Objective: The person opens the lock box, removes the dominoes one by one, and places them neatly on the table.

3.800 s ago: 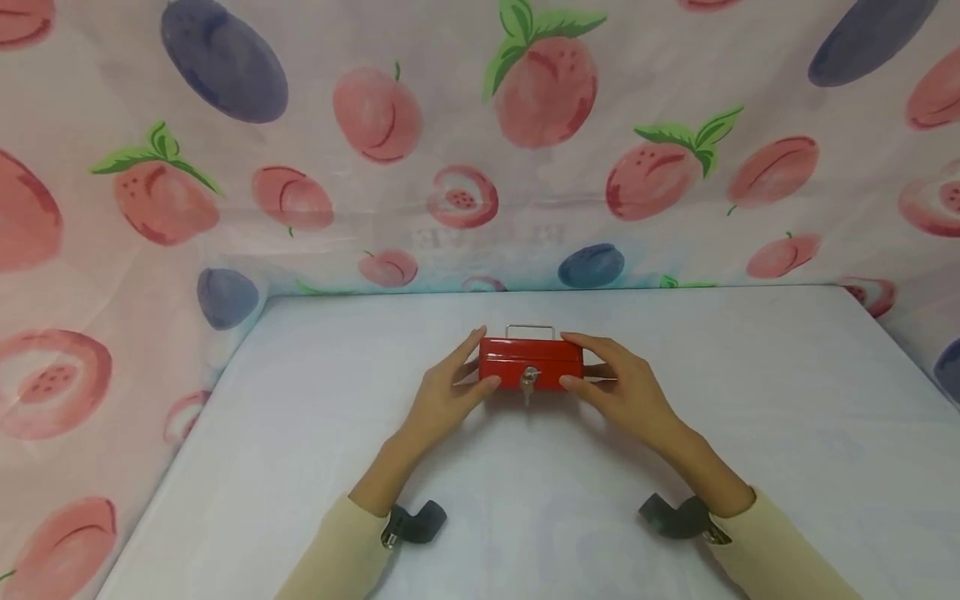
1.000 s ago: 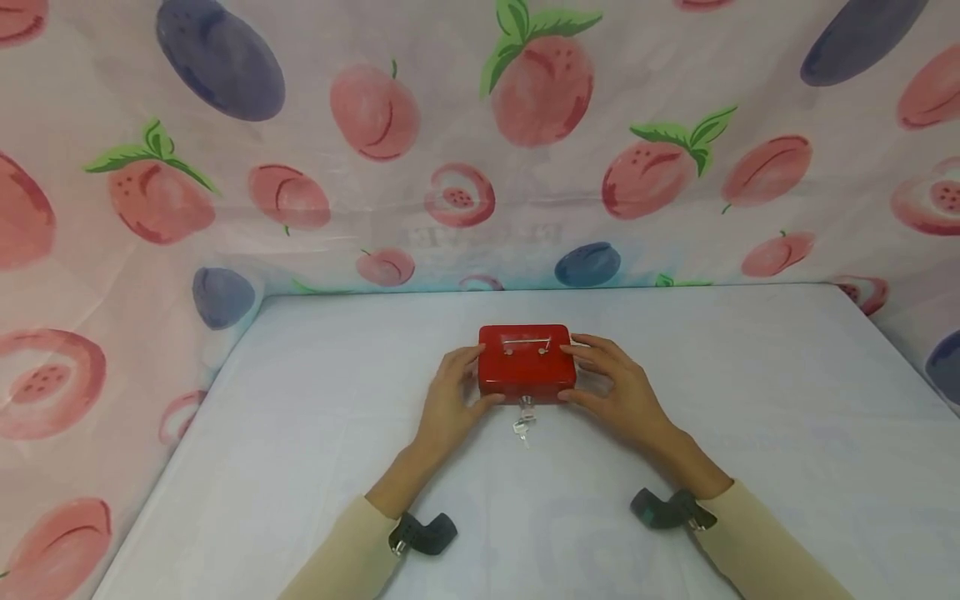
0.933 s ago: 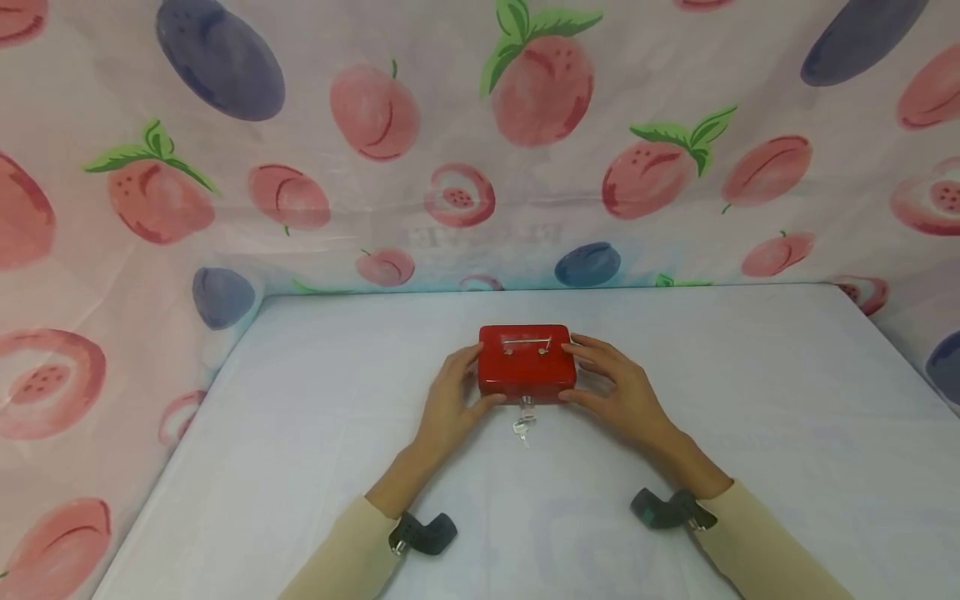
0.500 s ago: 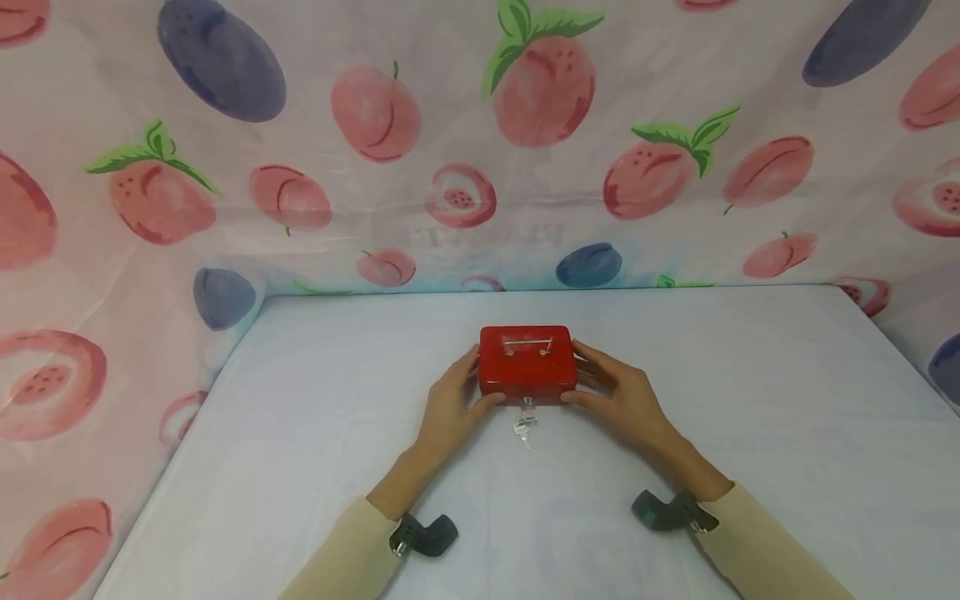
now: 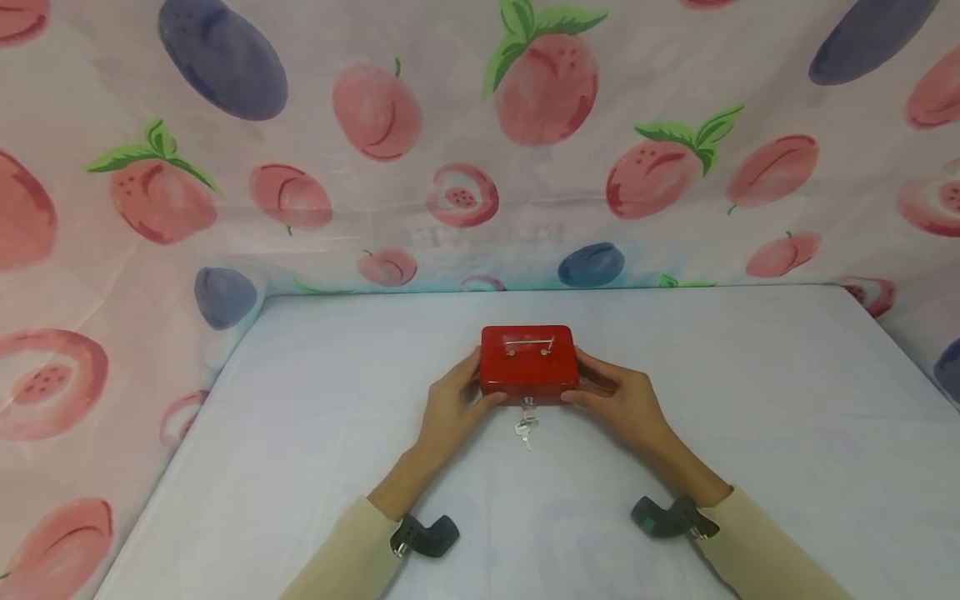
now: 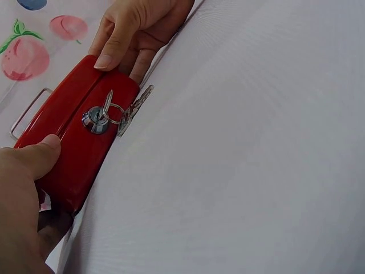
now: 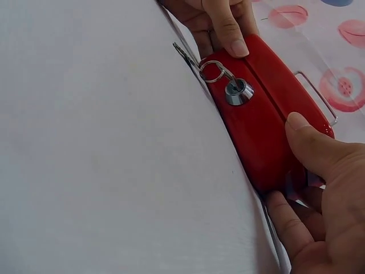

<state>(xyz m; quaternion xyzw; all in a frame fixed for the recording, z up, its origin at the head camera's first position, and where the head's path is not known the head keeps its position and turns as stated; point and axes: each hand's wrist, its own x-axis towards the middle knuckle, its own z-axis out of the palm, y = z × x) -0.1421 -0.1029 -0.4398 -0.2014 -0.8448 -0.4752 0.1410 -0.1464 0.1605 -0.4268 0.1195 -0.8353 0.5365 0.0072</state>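
Note:
A red metal cash box (image 5: pixel 528 367) lies at the middle of the white table, its lid closed and its wire handle (image 6: pixel 29 114) standing out from the top. Its round lock (image 7: pixel 239 92) is on the front, with a key inserted and a second key (image 6: pixel 138 105) hanging from the same ring. My left hand (image 5: pixel 450 408) grips the box's left end, thumb on the front and fingers round the side. The right hand (image 5: pixel 626 408) holds the right end in the same manner. Fingertips beyond the box's sides are partly hidden in the head view.
The table (image 5: pixel 337 375) has a white cover. A fruit-print cloth (image 5: pixel 457 108) hangs behind it and along its sides. Each wrist carries a dark camera, the left camera (image 5: pixel 425 536) and the right camera (image 5: pixel 663 517), below light sleeves (image 5: pixel 345 550).
Earlier, the box's front faced the head camera; now its lid does, with the keys below. Over the last second, both hands' fingers have slid lower along the sides; the box stays nearly still.

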